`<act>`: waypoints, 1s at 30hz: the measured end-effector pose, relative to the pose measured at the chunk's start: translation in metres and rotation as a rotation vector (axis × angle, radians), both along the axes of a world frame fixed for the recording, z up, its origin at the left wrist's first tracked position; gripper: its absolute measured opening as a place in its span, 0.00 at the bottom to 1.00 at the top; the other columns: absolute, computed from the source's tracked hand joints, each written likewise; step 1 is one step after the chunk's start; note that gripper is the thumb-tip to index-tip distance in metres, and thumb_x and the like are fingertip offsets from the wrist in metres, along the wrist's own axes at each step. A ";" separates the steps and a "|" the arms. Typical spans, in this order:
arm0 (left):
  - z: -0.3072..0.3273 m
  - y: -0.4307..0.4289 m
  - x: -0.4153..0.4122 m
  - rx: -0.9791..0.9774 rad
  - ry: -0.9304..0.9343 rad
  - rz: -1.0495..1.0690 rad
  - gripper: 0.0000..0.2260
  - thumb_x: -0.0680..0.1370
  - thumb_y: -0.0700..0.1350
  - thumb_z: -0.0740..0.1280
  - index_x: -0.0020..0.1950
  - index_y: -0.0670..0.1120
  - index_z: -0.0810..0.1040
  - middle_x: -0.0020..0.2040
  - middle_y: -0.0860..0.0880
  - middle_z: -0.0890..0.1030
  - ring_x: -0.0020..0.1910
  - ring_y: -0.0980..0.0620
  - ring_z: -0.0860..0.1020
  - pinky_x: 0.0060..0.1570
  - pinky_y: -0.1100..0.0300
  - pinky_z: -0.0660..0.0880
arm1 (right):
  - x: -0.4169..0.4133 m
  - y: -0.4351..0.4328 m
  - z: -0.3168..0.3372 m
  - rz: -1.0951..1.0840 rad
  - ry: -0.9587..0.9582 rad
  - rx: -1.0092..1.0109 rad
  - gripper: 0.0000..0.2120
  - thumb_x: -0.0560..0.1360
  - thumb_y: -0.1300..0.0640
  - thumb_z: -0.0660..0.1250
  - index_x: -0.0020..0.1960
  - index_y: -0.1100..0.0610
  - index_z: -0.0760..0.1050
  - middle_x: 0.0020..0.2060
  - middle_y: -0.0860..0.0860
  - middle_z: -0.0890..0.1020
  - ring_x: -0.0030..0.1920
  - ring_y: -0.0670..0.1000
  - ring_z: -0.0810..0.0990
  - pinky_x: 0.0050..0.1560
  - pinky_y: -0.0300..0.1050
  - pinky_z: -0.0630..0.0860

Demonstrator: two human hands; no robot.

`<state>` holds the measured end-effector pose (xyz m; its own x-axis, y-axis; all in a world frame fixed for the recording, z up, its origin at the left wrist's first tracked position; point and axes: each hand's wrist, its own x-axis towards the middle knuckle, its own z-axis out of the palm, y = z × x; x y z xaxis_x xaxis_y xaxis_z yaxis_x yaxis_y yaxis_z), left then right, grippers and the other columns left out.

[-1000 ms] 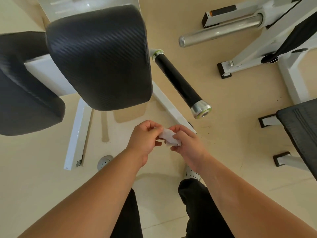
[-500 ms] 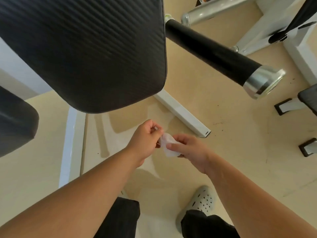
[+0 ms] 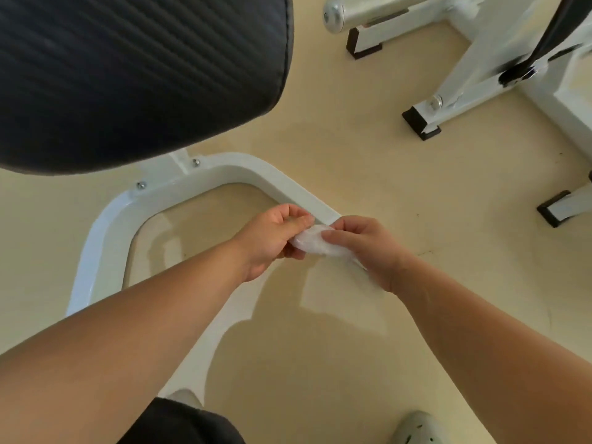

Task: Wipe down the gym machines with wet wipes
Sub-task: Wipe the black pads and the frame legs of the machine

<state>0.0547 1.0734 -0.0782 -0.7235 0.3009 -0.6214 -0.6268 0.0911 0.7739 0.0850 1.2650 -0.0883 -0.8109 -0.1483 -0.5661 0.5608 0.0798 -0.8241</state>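
Wet wipe [image 3: 315, 244], white and bunched into a small wad, sits at centre frame, pinched between both hands above the floor. Left hand [image 3: 272, 240] comes in from lower left, fingers curled shut on the wipe's left end, thumb side up. Right hand [image 3: 365, 243] comes in from lower right, thumb [image 3: 333, 234] pressed on top of the wad, other fingers wrapped under it; both grips closed on the wipe. The hands nearly touch each other with the wipe bridging them.

Directly behind the hands, a white machine frame [image 3: 105, 232] curves in a rounded loop from left of frame up to centre, its right arm ending just behind the wipe (whether the wipe touches the tube, cannot tell). Two bolts [image 3: 196, 162] show on the frame under the pad. Black ribbed seat pad [image 3: 137, 75] fills the upper left, well above the hands in the frame.

Upper right: a chrome bar end [image 3: 334, 14] and white legs of a second machine [image 3: 474, 72] with black feet [image 3: 419, 125], well apart from the hands. Another black foot cap [image 3: 552, 208] at right edge.

Beige floor [image 3: 368, 161] all round, glossy with reflections. Bottom edge: dark trouser leg [image 3: 179, 424] at lower centre, pale perforated shoe [image 3: 419, 427] at lower right. No containers in view (no wipe pack visible).
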 end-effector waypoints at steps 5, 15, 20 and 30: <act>-0.035 -0.027 -0.023 -0.102 0.076 -0.209 0.04 0.77 0.40 0.73 0.45 0.44 0.79 0.38 0.48 0.79 0.34 0.52 0.76 0.40 0.58 0.78 | -0.037 -0.020 -0.039 -0.011 0.105 0.076 0.08 0.76 0.57 0.73 0.40 0.55 0.78 0.32 0.48 0.77 0.32 0.46 0.74 0.35 0.39 0.71; -0.062 -0.026 -0.046 0.052 0.035 0.107 0.07 0.82 0.38 0.62 0.45 0.46 0.74 0.37 0.46 0.80 0.36 0.49 0.81 0.39 0.55 0.80 | -0.042 -0.034 -0.085 -0.019 0.080 -0.162 0.15 0.72 0.48 0.76 0.38 0.53 0.72 0.34 0.51 0.74 0.36 0.51 0.74 0.38 0.41 0.72; -0.055 -0.019 -0.039 -0.248 0.136 -0.007 0.03 0.79 0.41 0.70 0.47 0.47 0.77 0.40 0.47 0.82 0.37 0.49 0.80 0.40 0.55 0.76 | -0.050 -0.025 -0.077 0.012 0.058 -0.287 0.13 0.76 0.60 0.73 0.38 0.54 0.71 0.37 0.52 0.78 0.37 0.49 0.78 0.47 0.46 0.74; -0.078 0.024 -0.026 -0.196 0.153 0.001 0.07 0.81 0.42 0.69 0.46 0.48 0.71 0.38 0.49 0.77 0.34 0.53 0.77 0.31 0.62 0.74 | -0.031 0.004 -0.098 -0.028 -0.013 -0.281 0.16 0.79 0.62 0.71 0.65 0.58 0.77 0.56 0.58 0.85 0.52 0.57 0.85 0.49 0.50 0.80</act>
